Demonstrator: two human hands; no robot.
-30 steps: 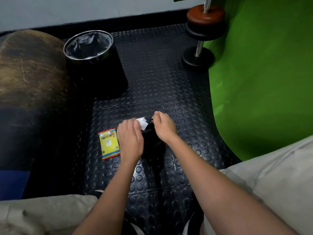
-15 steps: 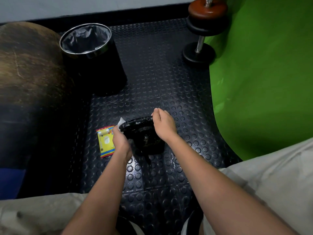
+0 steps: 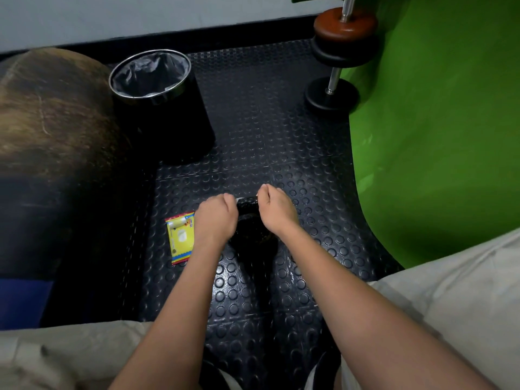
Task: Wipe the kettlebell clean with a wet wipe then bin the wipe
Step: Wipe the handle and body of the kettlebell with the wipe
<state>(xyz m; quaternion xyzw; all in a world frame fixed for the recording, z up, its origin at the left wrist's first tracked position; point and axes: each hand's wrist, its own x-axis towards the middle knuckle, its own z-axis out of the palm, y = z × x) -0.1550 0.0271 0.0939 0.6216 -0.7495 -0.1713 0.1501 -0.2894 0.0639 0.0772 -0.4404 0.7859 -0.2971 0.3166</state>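
Note:
A black kettlebell stands on the studded rubber floor between my hands; only its wet handle and part of its body show. My right hand is closed on the right end of the handle. My left hand is closed over the left end of the handle. The white wet wipe is hidden under it. A yellow wet-wipe packet lies flat just left of my left hand. The black bin, lined with a dark bag, stands farther away on the left.
A dumbbell with brown and black plates stands upright at the far right against a green curved surface. A large brown rounded object fills the left side. My knees in light shorts frame the bottom.
My left hand has moved from the kettlebell's left side back up onto the handle, covering the wipe. The right hand has kept its hold on the handle.

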